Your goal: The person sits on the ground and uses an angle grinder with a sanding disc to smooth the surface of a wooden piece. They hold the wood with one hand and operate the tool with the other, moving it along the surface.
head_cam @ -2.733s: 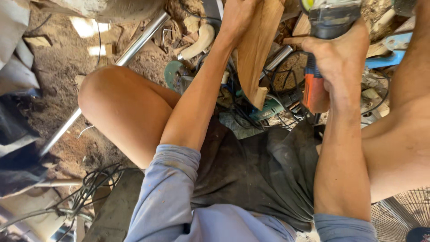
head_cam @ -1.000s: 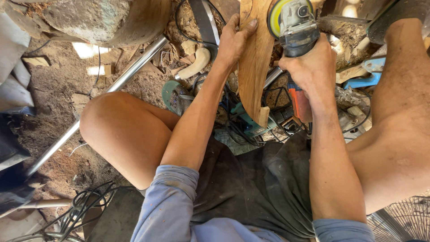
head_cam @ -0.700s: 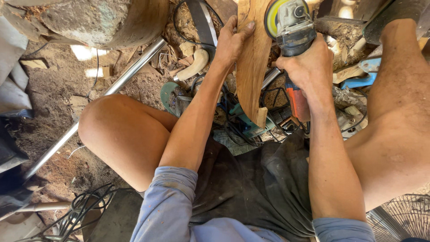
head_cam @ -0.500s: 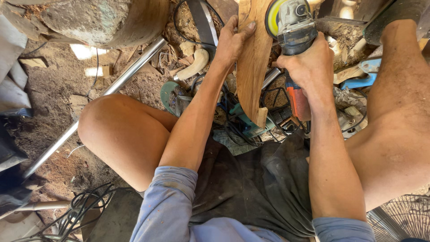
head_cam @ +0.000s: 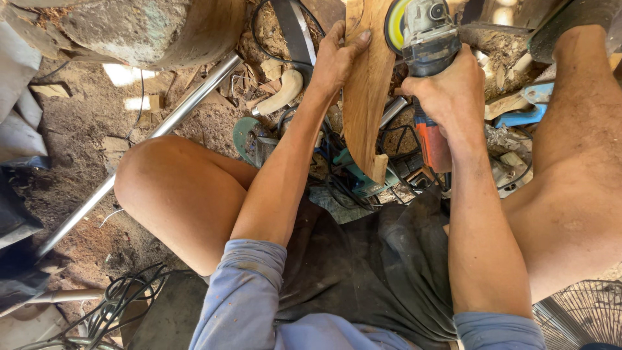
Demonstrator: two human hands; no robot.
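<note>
My left hand (head_cam: 337, 58) grips the left edge of a curved wooden piece (head_cam: 367, 91) that stands upright between my knees. My right hand (head_cam: 450, 91) is wrapped around the body of an angle grinder (head_cam: 424, 39) with an orange grip. Its yellow-rimmed disc (head_cam: 392, 24) rests against the right side of the wood near the top. The upper end of the wood runs out of view.
A teal power tool (head_cam: 350, 175) and tangled black cables lie on the ground beneath the wood. A metal pipe (head_cam: 149, 136) runs diagonally at left, below a large log (head_cam: 149, 29). Wood scraps and sawdust cover the ground; a wire fan guard (head_cam: 583, 317) sits bottom right.
The grinder has come up from low beside the wood to its upper right side, disc against it. Both hands keep their holds over the last second.
</note>
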